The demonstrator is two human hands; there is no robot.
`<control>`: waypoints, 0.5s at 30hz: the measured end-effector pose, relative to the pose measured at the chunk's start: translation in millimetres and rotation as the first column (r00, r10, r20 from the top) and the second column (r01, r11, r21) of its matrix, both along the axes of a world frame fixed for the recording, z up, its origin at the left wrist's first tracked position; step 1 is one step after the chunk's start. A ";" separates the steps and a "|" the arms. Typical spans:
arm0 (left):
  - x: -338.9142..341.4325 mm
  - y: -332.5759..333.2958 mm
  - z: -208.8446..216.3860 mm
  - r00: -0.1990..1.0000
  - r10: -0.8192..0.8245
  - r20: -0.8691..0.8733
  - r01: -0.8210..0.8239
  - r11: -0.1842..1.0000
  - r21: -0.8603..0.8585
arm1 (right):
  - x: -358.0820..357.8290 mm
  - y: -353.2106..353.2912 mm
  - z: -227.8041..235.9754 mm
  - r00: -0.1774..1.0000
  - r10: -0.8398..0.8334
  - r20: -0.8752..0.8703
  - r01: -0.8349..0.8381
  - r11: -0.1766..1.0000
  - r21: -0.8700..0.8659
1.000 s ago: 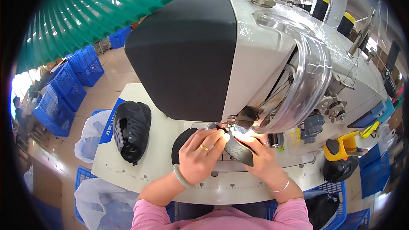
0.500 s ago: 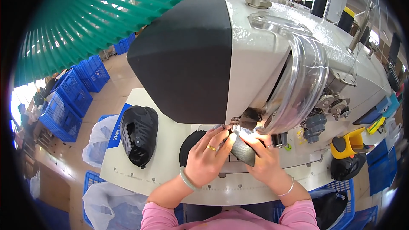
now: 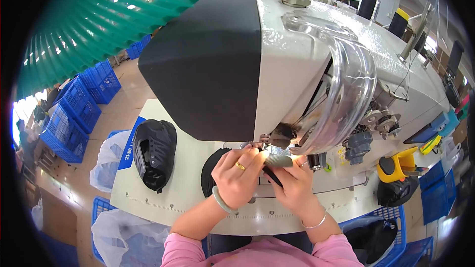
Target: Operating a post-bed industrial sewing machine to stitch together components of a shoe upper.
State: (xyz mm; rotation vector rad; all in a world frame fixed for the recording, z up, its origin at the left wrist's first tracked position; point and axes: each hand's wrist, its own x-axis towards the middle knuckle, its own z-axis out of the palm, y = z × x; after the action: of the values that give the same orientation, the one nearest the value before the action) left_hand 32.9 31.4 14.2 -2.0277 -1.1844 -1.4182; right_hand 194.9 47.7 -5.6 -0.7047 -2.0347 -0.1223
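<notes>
Both hands are at the needle area of a white and black sewing machine (image 3: pixel 291 44). A grey mesh fabric piece with a dark underside (image 3: pixel 278 161) is bent between them, just below the lit presser foot. My left hand (image 3: pixel 236 175), with a gold ring and a pale green bangle, pinches the piece's left end close to the foot. Closed round its right side is my right hand (image 3: pixel 295 184), which wears a thin bangle. A round black piece (image 3: pixel 212 173) lies left of my left hand, partly covered by it. The needle tip is hidden.
A black shoe upper (image 3: pixel 155 155) lies on the left of the pale table (image 3: pixel 188 212). To the right are a yellow holder (image 3: pixel 396 166) and another black upper (image 3: pixel 396 191). Blue crates (image 3: pixel 63 136) stand on the floor; a ribbed green hose (image 3: pixel 114 20) hangs upper left.
The grey piece has turned from pointing down toward me to lying nearly crosswise, its dark underside now showing. My right hand has rotated with it. The whole view has shifted slightly.
</notes>
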 end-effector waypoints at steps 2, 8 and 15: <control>-0.1 -5.0 0.1 0.997 0.012 -0.077 -0.012 1.000 0.000 | 2.5 -0.2 -2.7 1.000 0.005 0.010 -0.005 1.000 -0.010; -10.0 -13.2 11.3 0.988 -0.060 -0.141 0.045 0.993 -0.108 | 13.2 -5.0 0.6 0.997 0.016 0.078 -0.012 0.999 -0.046; -13.2 -9.5 6.6 0.991 -0.062 -0.119 0.046 0.990 -0.133 | 11.9 -6.8 -0.4 0.997 -0.016 0.071 0.021 0.997 -0.068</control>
State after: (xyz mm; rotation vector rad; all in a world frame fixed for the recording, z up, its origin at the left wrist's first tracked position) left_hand 19.7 21.9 20.8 -2.2166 -1.2061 -1.2494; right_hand 206.8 40.9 -6.0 -0.7719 -2.1086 -0.0894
